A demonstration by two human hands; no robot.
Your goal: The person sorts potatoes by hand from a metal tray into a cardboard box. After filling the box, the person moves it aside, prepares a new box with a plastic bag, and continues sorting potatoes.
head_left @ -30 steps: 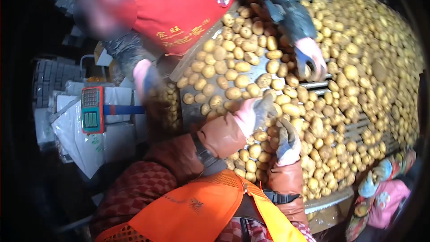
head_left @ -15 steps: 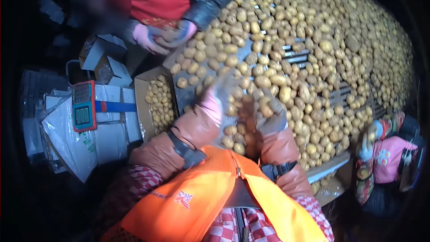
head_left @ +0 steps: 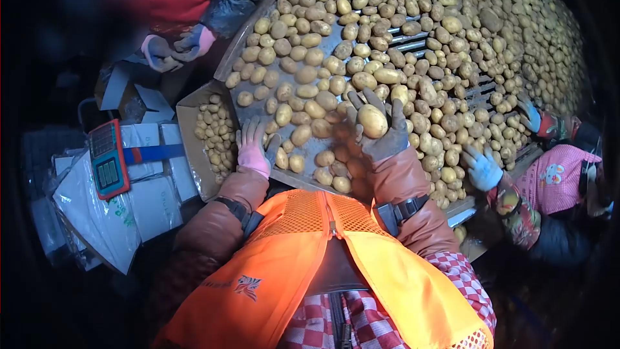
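Note:
My left hand (head_left: 256, 148), in a pink and grey glove, lies with fingers spread at the near edge of the metal sorting table (head_left: 248, 119), beside the cardboard box (head_left: 187, 106). Loose potatoes lie just right of its fingertips. My right hand (head_left: 387, 142), in a dirty grey glove, is palm up with its fingers curled round a large pale potato (head_left: 372, 121). Between my hands, several more potatoes (head_left: 321, 128) rest on the metal surface. A reddish-brown smear blurs the potatoes left of my right hand.
Potatoes (head_left: 452, 24) cover the slatted table to the far right. A co-worker's gloved hands (head_left: 174, 50) are at upper left; another person's gloved hands (head_left: 483, 168) reach in from the right. A scale display (head_left: 108, 161) stands by wrapped white boxes (head_left: 152, 203) at left.
My left hand has drawn back left from among the potatoes to the table edge. My right hand has turned palm up with a potato. The right-hand co-worker now reaches onto the potatoes.

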